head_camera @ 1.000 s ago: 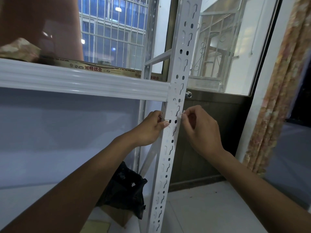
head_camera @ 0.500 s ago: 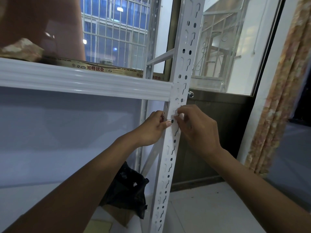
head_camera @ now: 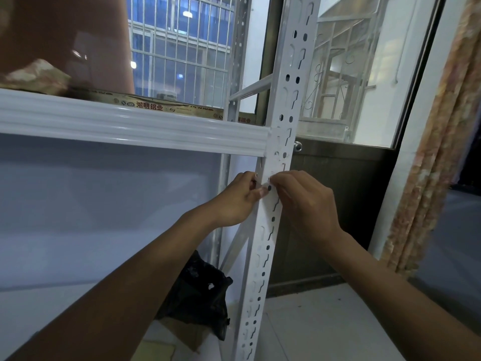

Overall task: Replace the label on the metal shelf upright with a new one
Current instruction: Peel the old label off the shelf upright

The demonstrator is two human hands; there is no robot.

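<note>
Both hands meet on the white perforated metal shelf upright (head_camera: 270,230), just below where the white ribbed horizontal shelf beam (head_camera: 130,126) joins it. The left hand (head_camera: 238,199) comes in from the upright's left edge, its thumb tip pressed flat on the front face and its fingers curled round the side. The right hand (head_camera: 304,201) comes from the other side, fingers bent, with thumb and forefinger pinched together at a point touching the left thumb. Between those fingertips a small white label (head_camera: 268,181) shows against the white metal; it is too small and pale to tell whether it is stuck down or lifted, or whether the right hand truly grips it. Whether the left hand holds anything besides the upright cannot be told.

Below the left forearm a crumpled black plastic bag (head_camera: 200,290) lies on a brown cardboard piece (head_camera: 187,337). Above the left hand, on the beam, sits a printed brown cardboard strip (head_camera: 148,104). Right of the right hand hangs a patterned beige curtain (head_camera: 442,142).
</note>
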